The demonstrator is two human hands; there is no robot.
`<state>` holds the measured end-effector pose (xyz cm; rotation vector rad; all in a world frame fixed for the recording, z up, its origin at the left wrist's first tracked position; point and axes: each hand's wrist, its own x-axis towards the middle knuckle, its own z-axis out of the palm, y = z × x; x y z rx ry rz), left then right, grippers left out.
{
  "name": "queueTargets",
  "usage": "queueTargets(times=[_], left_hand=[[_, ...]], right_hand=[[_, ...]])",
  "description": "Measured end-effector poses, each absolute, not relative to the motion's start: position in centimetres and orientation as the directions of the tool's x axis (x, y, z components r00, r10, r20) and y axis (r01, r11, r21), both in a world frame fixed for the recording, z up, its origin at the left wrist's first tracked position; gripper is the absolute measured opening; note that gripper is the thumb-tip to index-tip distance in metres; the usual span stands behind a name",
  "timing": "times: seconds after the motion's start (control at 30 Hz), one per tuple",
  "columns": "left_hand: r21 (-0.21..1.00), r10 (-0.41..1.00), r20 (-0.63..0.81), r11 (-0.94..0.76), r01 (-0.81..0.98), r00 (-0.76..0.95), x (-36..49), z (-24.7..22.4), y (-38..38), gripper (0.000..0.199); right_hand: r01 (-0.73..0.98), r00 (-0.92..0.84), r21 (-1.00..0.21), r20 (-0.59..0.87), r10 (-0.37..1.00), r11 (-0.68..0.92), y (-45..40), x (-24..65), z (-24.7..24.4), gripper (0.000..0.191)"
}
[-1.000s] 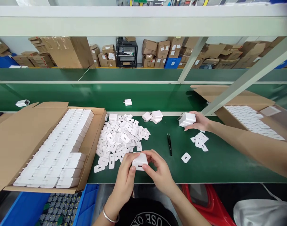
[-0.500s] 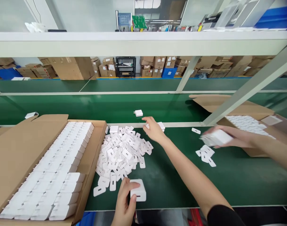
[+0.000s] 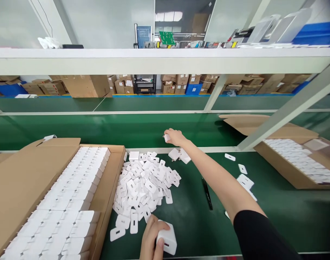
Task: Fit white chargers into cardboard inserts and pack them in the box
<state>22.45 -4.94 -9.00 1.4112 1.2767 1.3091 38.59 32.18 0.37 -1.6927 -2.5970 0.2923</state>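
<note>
My left hand point(image 3: 154, 240) is closed around a white plug charger point(image 3: 169, 239) at the near table edge, with a dark slot in its face. Farther out, over the green belt, my right hand point(image 3: 176, 137) grips another white charger point(image 3: 167, 138), its prongs pointing left. Two white chargers point(image 3: 184, 156) lie just below that hand, by the white rail. A heap of white slotted cover plates point(image 3: 146, 180) spreads left of centre, just beyond my left hand. One more charger point(image 3: 134, 156) rests at the heap's far side.
On the left, an open cardboard box point(image 3: 114, 162) holds rows of white chargers point(image 3: 70, 195). Another open box point(image 3: 289, 177) with white pieces stands right, behind a slanted post point(image 3: 284, 104). A black pen point(image 3: 207, 194) and several loose plates point(image 3: 244, 182) lie right of centre.
My right hand has reached farther out and taken the charger from the belt. The co-worker's hand with white pieces has left the right side. A black pen now shows on the table.
</note>
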Motion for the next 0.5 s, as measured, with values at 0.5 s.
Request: queueTargets(times=[0.5], left_hand=[[0.968, 0.976, 0.190, -0.168, 0.188, -0.107, 22.6, -9.0, -5.4, 0.042]], right_hand=[[0.752, -0.555, -0.391, 0.057, 0.830, 0.530, 20.4, 41.2, 2.2, 0.053]])
